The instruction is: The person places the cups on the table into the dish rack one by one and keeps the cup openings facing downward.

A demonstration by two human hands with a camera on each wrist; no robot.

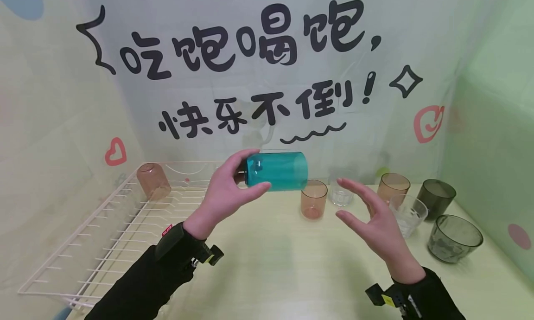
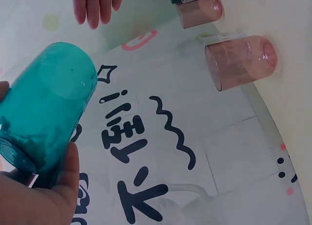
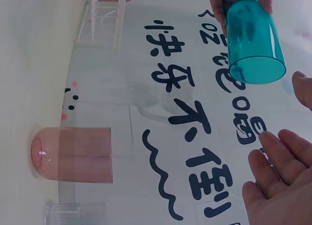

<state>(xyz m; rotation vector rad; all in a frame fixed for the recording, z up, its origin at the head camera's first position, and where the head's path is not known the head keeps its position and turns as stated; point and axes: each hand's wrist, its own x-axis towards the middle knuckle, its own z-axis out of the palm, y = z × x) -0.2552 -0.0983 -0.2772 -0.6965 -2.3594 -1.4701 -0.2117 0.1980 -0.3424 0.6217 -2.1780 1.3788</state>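
My left hand [image 1: 227, 183] grips a teal see-through cup [image 1: 277, 171] by its base end, holding it sideways above the table with the mouth toward the right. In the right wrist view the open rim of the teal cup [image 3: 256, 45] faces my other hand. My right hand [image 1: 375, 225] is raised to the right of the cup, apart from it, fingers spread and holding nothing. Behind the gap between the hands, a pink cup [image 1: 314, 200] stands upright on the table, with a clear glass [image 1: 342, 192] beside it.
On the left, a white wire rack [image 1: 104, 259] carries an upside-down pink cup [image 1: 153, 181] at its back. Several glasses stand at the right: an amber cup [image 1: 394, 185], a clear glass [image 1: 409, 215], a dark grey cup [image 1: 435, 199] and a wide grey glass [image 1: 454, 239]. A printed curtain hangs behind.
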